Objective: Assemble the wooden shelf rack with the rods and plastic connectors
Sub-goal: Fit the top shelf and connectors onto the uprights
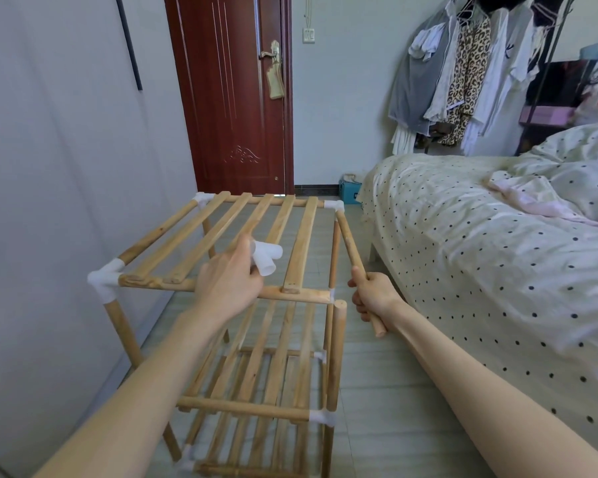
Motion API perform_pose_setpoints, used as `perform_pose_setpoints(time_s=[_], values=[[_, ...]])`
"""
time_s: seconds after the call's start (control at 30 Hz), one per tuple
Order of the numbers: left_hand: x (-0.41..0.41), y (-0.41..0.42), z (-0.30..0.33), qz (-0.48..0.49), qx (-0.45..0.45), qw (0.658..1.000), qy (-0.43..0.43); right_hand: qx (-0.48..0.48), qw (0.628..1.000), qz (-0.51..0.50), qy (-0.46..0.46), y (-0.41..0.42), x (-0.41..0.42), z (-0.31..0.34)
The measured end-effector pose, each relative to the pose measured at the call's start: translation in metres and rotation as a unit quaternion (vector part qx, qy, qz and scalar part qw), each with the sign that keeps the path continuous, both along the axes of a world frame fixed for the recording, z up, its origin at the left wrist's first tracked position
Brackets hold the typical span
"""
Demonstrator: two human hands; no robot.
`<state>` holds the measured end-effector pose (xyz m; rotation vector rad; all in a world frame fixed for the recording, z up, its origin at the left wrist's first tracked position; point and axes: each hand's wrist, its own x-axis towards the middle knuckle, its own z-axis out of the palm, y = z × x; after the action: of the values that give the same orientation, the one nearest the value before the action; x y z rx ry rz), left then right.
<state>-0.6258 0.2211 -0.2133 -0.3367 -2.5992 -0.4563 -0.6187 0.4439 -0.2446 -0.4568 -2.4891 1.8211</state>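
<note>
Left hand (230, 276) grips a white plastic connector (265, 258) above the top shelf (221, 236), sockets pointing toward 3 o'clock; my right hand (372, 296) clenches a loose rod (358, 267) whose far end sits at or in the rear-right corner fitting (335, 205) at 12 o'clock. Near-right corner: upright post (339, 339) stands bare at its top, just beside the front rail (228, 288), at 5 o'clock from the connector. I judge that corner as the connector's destination. Risk: the side rod has only its far end supported, so pulling toward me could draw it out of the rear fitting. Risk: pressing the connector down off-axis could jam it on the post or spread the frame, since the front rail end looks only lightly secured there. Risk: one-handed seating may tilt the rack (256, 374) toward the wall at 9 o'clock. Limits: whether the rod is actually seated at the rear cannot be confirmed; the bottom tier is cut off at 6 o'clock; my fingers cover the connector's third socket.
</note>
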Motion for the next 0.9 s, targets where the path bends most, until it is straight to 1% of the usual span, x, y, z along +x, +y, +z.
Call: perform_pose_setpoints(time_s=[0.07,0.1,0.2,0.27,0.33,0.47,0.67,0.7,0.73,0.77,0.83,0.9], values=[[0.001,0.0,0.0,-0.001,0.0,1.0,0.001,0.014,1.0,-0.007,0.005,-0.002,-0.001,-0.003],[0.001,0.0,0.0,0.0,0.002,1.0,0.002,0.036,0.999,-0.01,0.009,-0.004,-0.002,-0.004],[0.003,0.0,-0.001,0.001,0.003,1.0,0.008,0.137,0.99,-0.024,0.028,-0.006,-0.008,-0.004],[0.004,0.0,-0.001,0.0,0.007,1.0,0.007,0.181,0.982,-0.034,0.035,-0.008,-0.014,0.0],[0.003,0.0,0.0,-0.004,0.009,1.0,0.004,0.192,0.98,-0.042,0.036,-0.009,-0.019,0.007],[0.005,0.001,0.0,-0.007,0.016,1.0,0.0,0.183,0.981,-0.055,0.034,-0.014,-0.026,0.016],[0.008,0.0,0.001,-0.013,0.024,1.0,0.004,0.219,0.971,-0.085,0.046,-0.012,-0.026,0.02],[0.009,0.0,0.001,-0.018,0.024,1.0,0.003,0.21,0.973,-0.086,0.045,-0.012,-0.027,0.021],[0.009,0.0,0.001,-0.022,0.023,0.999,0.002,0.181,0.979,-0.086,0.041,-0.013,-0.028,0.024],[0.01,0.0,0.0,-0.026,0.023,0.999,0.001,0.132,0.987,-0.088,0.034,-0.016,-0.03,0.027],[0.01,0.0,0.001,-0.035,0.024,0.999,-0.002,0.003,0.995,-0.095,0.016,-0.023,-0.034,0.034],[0.009,-0.001,0.001,-0.046,0.024,0.999,-0.007,-0.116,0.99,-0.081,-0.001,-0.028,-0.04,0.042]])
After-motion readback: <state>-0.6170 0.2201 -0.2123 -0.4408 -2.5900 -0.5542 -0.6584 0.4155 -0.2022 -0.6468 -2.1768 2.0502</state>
